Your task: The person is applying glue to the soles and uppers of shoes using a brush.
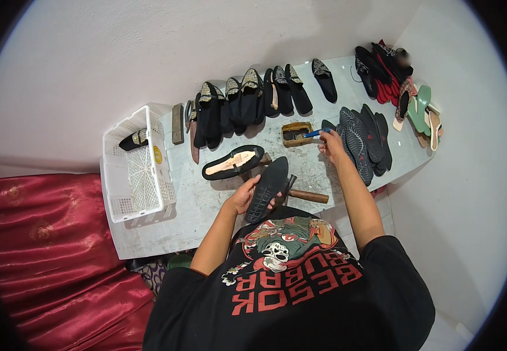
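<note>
My left hand (244, 196) is closed round a black shoe sole (268, 190), held tilted near my body with its ridged heel end toward me. In my right hand (331, 146) is a blue-handled brush (316, 133), its far end inside a small yellowish-brown rectangular tub (296, 135). What the tub contains is too dark to make out. Just beyond the held sole, a black shoe upper (233, 163) rests with its pale inner side showing. A hammer (307, 195) with a wooden handle lies to the right of the sole.
Several black shoes with patterned fronts (252, 81) line the table's back edge. Stacked dark soles (358, 137) lie right of my right hand. A white plastic basket (162, 169) holding one shoe stands left. Knife (194, 140), grey block (177, 124) and green shoe forms (420, 111) are also on the table.
</note>
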`<state>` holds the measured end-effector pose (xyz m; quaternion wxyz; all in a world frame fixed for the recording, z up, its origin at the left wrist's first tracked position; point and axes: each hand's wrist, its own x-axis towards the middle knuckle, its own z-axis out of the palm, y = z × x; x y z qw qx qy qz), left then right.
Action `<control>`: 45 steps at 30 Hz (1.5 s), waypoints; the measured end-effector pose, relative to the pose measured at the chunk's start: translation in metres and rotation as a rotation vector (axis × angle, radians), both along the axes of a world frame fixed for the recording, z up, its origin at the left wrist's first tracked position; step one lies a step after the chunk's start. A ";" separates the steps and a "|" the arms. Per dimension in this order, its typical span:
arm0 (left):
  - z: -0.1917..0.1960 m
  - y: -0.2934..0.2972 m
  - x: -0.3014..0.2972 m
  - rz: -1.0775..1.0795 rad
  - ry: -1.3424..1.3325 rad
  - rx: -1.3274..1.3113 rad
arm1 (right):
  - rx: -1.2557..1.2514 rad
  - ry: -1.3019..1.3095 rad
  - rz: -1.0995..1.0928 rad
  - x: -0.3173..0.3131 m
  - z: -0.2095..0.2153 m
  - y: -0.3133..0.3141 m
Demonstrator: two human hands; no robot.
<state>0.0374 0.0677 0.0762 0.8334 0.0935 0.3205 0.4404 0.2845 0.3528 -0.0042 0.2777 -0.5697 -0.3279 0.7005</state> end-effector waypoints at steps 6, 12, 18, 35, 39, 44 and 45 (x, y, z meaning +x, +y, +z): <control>-0.003 -0.014 -0.006 0.001 0.003 -0.009 | 0.184 -0.170 0.063 -0.025 -0.004 0.016; -0.016 -0.020 -0.009 0.064 -0.077 -0.008 | 0.700 -0.532 0.296 -0.062 0.001 -0.006; -0.011 -0.014 -0.002 0.078 -0.016 -0.016 | 0.876 -0.599 0.265 -0.058 0.033 -0.016; -0.016 0.006 0.001 0.093 -0.012 0.015 | 1.111 -0.502 0.612 -0.070 0.049 -0.059; -0.029 0.005 0.003 0.091 -0.066 0.045 | 1.053 -0.506 0.489 -0.067 0.047 -0.045; -0.038 0.006 0.009 0.155 -0.042 0.049 | 1.037 -0.488 0.631 -0.072 0.047 -0.046; -0.035 0.009 0.011 0.182 -0.038 0.056 | 1.034 -0.474 0.596 -0.073 0.048 -0.044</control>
